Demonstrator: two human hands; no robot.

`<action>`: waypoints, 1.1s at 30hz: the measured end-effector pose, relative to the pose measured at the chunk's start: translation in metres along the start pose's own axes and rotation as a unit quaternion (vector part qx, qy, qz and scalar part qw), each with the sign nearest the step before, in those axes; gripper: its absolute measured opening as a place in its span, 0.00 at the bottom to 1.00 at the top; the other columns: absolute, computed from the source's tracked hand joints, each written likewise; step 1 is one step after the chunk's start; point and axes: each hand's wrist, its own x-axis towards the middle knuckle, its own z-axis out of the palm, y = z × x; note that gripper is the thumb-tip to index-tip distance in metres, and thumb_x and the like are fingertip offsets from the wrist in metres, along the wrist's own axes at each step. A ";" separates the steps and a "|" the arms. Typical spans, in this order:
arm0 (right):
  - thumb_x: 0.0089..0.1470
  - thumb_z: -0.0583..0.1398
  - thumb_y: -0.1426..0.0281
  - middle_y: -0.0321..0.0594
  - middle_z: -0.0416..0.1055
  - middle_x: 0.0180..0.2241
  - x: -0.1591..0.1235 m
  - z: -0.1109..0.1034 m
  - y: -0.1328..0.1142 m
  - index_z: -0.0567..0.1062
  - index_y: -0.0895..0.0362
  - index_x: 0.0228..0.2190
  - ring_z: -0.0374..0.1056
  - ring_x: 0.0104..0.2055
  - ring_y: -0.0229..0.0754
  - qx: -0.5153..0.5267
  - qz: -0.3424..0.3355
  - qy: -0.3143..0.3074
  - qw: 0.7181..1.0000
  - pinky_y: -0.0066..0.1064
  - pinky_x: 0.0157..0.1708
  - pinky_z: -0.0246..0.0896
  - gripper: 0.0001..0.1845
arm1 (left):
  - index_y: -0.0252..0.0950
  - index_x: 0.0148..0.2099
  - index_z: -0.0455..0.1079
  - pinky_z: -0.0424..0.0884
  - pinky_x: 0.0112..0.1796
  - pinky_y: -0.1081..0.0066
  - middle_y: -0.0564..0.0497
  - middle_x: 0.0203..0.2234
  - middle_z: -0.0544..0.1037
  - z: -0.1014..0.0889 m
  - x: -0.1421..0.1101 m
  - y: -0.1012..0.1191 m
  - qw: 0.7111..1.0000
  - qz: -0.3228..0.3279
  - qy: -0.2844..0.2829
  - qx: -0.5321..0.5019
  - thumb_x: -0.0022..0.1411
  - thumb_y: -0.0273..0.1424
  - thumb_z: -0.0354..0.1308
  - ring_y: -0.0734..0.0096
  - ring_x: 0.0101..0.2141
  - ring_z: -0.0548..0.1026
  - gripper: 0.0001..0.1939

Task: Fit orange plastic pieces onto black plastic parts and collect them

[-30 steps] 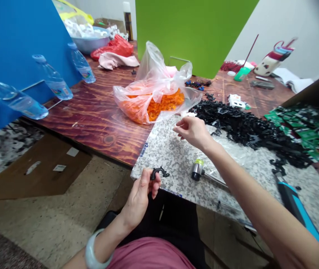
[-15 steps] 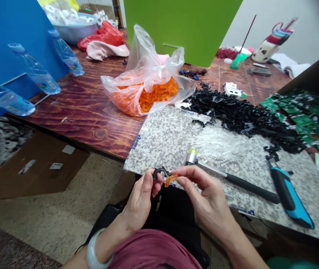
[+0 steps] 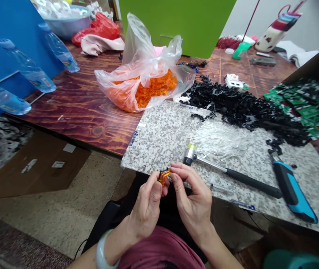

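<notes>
Sitting left: clear plastic bag of orange plastic parts on dark varnished wooden table.
Left hand: fingertips pinching small orange plastic part, white bangle on wrist.
Part: held between both hands, just over front edge of speckled granite slab, black curved piece against it, partly hidden.
Right hand: thumb and fingers pinching same part, hands nearly touching.
Slab, beyond hands: silver-headed hammer with black handle, near heap of black plastic parts.
Far right: blue-and-black handled tool on slab.
</notes>
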 end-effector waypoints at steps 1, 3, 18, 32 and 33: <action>0.56 0.57 0.78 0.44 0.75 0.39 0.000 0.001 0.000 0.75 0.58 0.36 0.70 0.44 0.42 -0.001 -0.001 0.005 1.000 0.34 0.46 0.66 0.08 | 0.36 0.36 0.61 0.60 0.31 0.71 0.55 0.25 0.63 0.001 0.000 0.000 1.000 0.004 0.002 0.002 0.69 0.48 0.35 0.72 0.27 0.62 0.23; 0.56 0.57 0.78 0.44 0.75 0.39 -0.001 0.001 0.001 0.75 0.58 0.37 0.71 0.44 0.41 0.001 -0.003 0.008 1.000 0.33 0.46 0.66 0.08 | 0.36 0.36 0.61 0.61 0.31 0.72 0.55 0.26 0.64 0.001 0.000 -0.001 1.000 0.008 0.005 0.012 0.69 0.46 0.36 0.72 0.27 0.63 0.22; 0.56 0.57 0.77 0.44 0.76 0.38 -0.004 0.001 -0.001 0.75 0.55 0.37 0.71 0.44 0.44 -0.001 0.010 -0.007 1.000 0.39 0.45 0.69 0.09 | 0.37 0.34 0.61 0.61 0.28 0.73 0.54 0.25 0.68 -0.002 0.000 -0.002 0.991 0.037 0.023 0.124 0.69 0.31 0.43 0.72 0.25 0.66 0.10; 0.55 0.58 0.78 0.44 0.75 0.39 -0.006 0.001 -0.002 0.76 0.54 0.38 0.72 0.43 0.44 0.017 0.007 -0.022 1.000 0.38 0.45 0.69 0.11 | 0.37 0.35 0.61 0.61 0.29 0.73 0.55 0.24 0.65 -0.008 -0.003 0.001 0.994 0.017 0.001 0.109 0.70 0.31 0.40 0.73 0.25 0.65 0.12; 0.55 0.58 0.78 0.44 0.75 0.39 -0.006 0.001 -0.002 0.76 0.54 0.38 0.72 0.43 0.44 0.021 0.010 -0.025 0.999 0.38 0.45 0.68 0.11 | 0.37 0.35 0.61 0.61 0.29 0.73 0.55 0.24 0.66 -0.008 -0.003 0.001 0.994 0.016 -0.001 0.108 0.70 0.31 0.40 0.72 0.25 0.65 0.12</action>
